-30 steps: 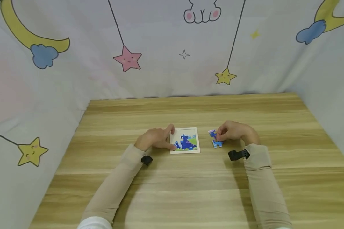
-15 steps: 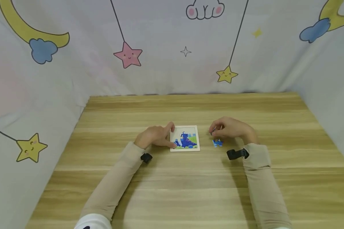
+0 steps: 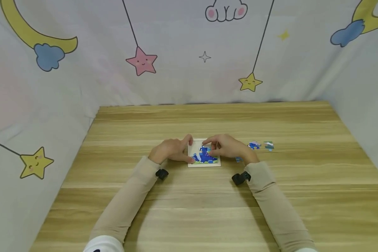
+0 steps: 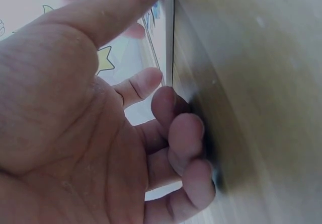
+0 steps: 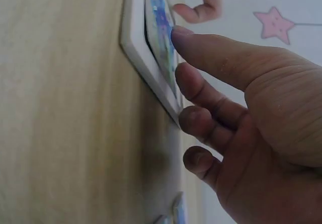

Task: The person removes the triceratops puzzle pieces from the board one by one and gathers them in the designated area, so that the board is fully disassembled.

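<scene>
A small white-framed puzzle board [image 3: 215, 162] [image 5: 132, 38] [image 4: 168, 32] with a blue dinosaur picture lies mid-table. My left hand [image 3: 189, 150] [image 4: 153, 38] holds its left edge between thumb and forefinger, the other fingers curled on the wood. My right hand [image 3: 210, 147] [image 5: 177, 53] is over the board's right half. Its thumb and forefinger tips pinch a blue puzzle piece [image 5: 160, 17] at the picture's surface. Two loose pieces [image 3: 254, 145] [image 3: 268, 145] lie to the right, and a third [image 3: 238, 160] is half hidden by my right wrist.
The wooden table [image 3: 208, 210] is walled on three sides by a pale cloth [image 3: 176, 77] printed with stars, moons and clouds. Black wrist cameras [image 3: 240, 178] [image 3: 161, 174] sit on both beige sleeves. Bare wood lies in front of and behind the board.
My right hand lifted a piece from the loose pile on the right and carried it left onto the board, uncovering two loose pieces. The left hand stayed on the board's edge.
</scene>
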